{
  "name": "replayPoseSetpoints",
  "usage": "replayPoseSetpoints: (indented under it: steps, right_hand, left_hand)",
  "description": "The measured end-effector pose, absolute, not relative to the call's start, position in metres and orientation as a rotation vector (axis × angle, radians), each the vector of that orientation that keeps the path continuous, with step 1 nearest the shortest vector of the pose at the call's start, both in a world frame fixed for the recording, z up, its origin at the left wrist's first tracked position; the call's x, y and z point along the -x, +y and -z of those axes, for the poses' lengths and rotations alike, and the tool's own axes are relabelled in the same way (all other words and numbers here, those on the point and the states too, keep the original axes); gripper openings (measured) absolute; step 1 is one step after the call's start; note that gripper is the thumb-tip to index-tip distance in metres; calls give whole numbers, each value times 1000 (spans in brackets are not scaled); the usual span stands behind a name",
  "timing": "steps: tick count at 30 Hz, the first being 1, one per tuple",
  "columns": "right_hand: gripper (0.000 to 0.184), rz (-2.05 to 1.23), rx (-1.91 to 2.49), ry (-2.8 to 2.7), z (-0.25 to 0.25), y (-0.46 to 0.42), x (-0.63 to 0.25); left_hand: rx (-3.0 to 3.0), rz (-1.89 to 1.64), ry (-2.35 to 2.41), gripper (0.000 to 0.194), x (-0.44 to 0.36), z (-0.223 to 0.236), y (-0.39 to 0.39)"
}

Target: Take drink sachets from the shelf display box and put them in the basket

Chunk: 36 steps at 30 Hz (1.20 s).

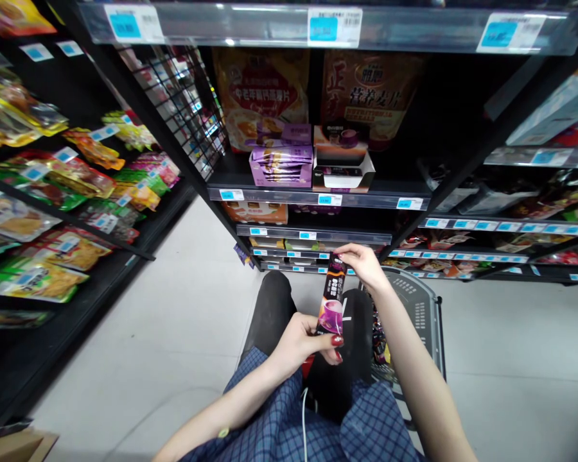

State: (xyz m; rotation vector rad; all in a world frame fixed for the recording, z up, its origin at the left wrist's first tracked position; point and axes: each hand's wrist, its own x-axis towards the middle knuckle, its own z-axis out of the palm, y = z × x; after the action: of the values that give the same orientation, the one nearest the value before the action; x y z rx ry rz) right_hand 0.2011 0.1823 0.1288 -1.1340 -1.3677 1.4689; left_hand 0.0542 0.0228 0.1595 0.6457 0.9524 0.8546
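Observation:
Between both hands is a slim black and purple sachet (334, 292) with a cup printed on it, held lengthwise above my knees. My left hand (313, 343) pinches its lower end between thumb and fingers. At the top end, my right hand (361, 263) grips the sachet with its fingertips. Ahead on the shelf stands an open display box (343, 176) with dark packets inside. Beside it, a purple box (282, 170) is filled with purple sachets.
Large cereal bags (264, 96) stand behind the boxes. A grey shopping basket (417, 308) with packets in it sits by my right leg. Bagged snacks (38, 263) fill the left shelves. A cardboard box (19, 444) lies at the lower left. A white cable (304, 423) hangs over my lap.

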Motion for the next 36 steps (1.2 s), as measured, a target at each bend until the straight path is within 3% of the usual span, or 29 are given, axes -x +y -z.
replayPoseSetpoints:
  steps: [11, 17, 20, 24, 29, 32, 36]
  right_hand:
    - [10, -1126, 926, -1533, -231, 137, -217]
    - [11, -1039, 895, -1639, -252, 110, -217]
    - [13, -1082, 931, -1575, -249, 112, -217]
    - [34, -1293, 914, -1450, -227, 115, -218]
    - [58, -1923, 577, -1376, -182, 101, -206]
    - [58, -2082, 467, -1264, -163, 90, -195]
    - [48, -1999, 563, -1118, -155, 83, -188]
  left_hand:
    - [-810, -691, 994, 29, -55, -147, 25]
    - [-809, -681, 985, 27, -57, -141, 25]
    - [-812, -674, 994, 27, -58, -141, 24]
    - [-813, -696, 999, 22, -57, -147, 24]
    - [-729, -656, 679, 25, -53, -136, 28]
    - [-630, -545, 411, 36, -52, -116, 29]
    - [-499, -485, 257, 42, -56, -100, 28]
